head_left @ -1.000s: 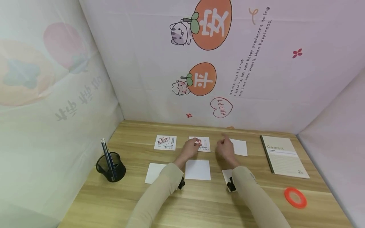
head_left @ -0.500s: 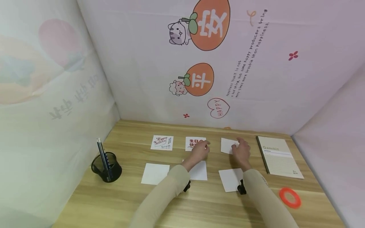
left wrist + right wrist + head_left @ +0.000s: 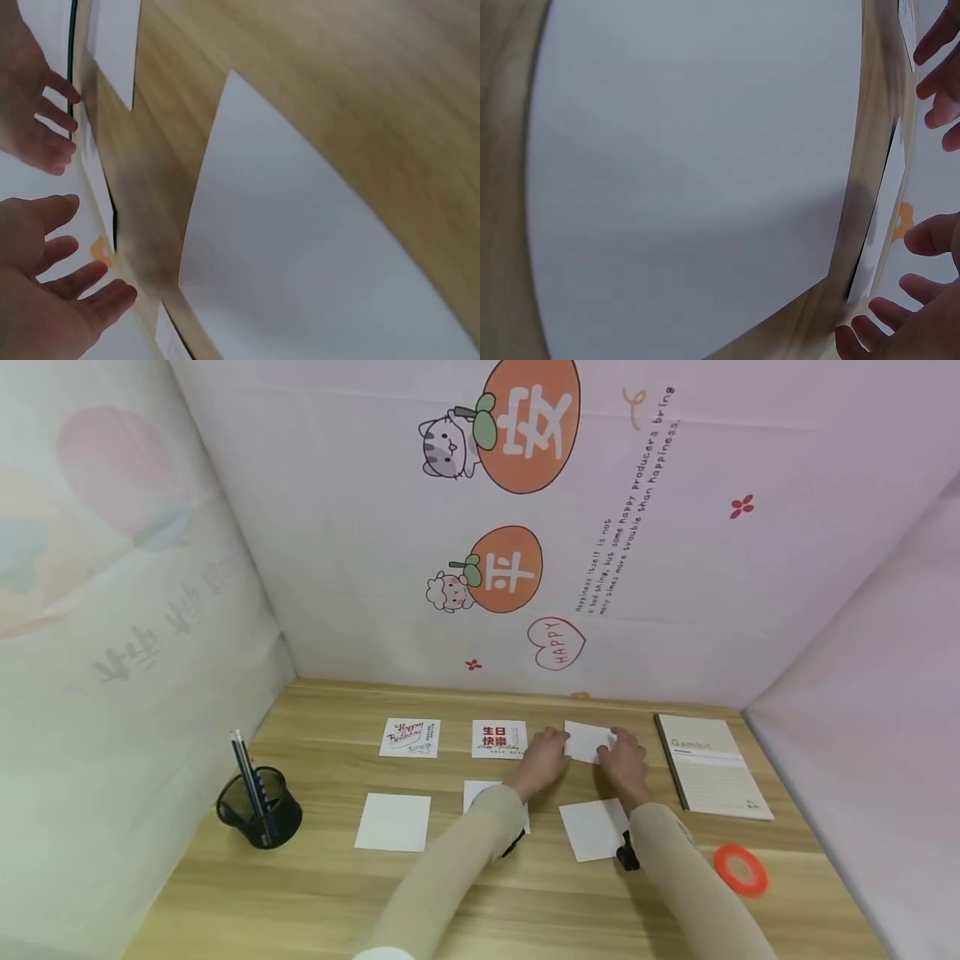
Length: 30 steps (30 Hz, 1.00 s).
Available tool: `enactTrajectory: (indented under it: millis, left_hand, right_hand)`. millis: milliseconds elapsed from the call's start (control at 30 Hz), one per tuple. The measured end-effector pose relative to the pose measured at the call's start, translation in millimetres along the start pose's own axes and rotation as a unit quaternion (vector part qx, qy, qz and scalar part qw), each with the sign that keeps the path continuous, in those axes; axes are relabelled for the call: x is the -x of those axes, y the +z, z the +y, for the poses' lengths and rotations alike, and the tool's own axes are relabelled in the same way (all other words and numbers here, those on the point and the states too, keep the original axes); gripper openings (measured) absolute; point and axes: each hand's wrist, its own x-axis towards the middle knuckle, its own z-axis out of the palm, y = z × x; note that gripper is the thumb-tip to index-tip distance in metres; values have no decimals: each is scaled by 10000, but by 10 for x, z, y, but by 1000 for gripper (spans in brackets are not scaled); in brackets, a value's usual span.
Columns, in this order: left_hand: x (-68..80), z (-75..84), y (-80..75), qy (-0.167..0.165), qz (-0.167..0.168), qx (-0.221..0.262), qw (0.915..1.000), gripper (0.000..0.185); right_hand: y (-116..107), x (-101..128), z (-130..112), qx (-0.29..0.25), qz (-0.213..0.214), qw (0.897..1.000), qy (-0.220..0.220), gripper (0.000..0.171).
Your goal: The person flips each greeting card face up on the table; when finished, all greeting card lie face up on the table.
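Notebook [image 3: 714, 767] and cup [image 3: 288, 818] (black).

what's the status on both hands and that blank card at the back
Left hand and right hand at either side, contact unclear. Blank card between them, back row. Nothing seen in the way.

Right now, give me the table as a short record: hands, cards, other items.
left hand: by left edge of blank back-row card; contact unclear
right hand: by that card's right edge; contact unclear
back row also: left printed card, middle printed card
front row: three blank cards, middle one partly behind left sleeve
left side: black mesh cup with pencils
right side: notebook, red ring
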Motion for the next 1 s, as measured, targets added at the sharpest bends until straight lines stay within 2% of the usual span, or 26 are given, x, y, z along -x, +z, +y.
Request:
enactTrajectory:
  millis: [100,267,400,533,767,1000]
  left_hand:
    - [-35,-11,124,-147,-20,-181,9997,50]
    - [-41,-20,248,-307,-43,-459,9985,52]
    - [-45,19,270,-290,-229,-529,9979,47]
    - [-18,77,214,-218,-234,-575,9978,39]
    - [-22,81,169,-85,-110,-473,9988,32]
    - [-72,64,214,-259,24,-107,9996,48]
  right_hand:
    - [47,1,9,115,-38,9999,31,57]
    - [94,21,26,230,-84,9997,51,57]
    - [80,40,17,294,-70,9995,43,55]
    - [52,45,9,344,-106,9993,-4,54]
    - [-7,40,44,-166,-161,9997,-19,55]
    - [-115,44,57,-954,-406,9944,-204,50]
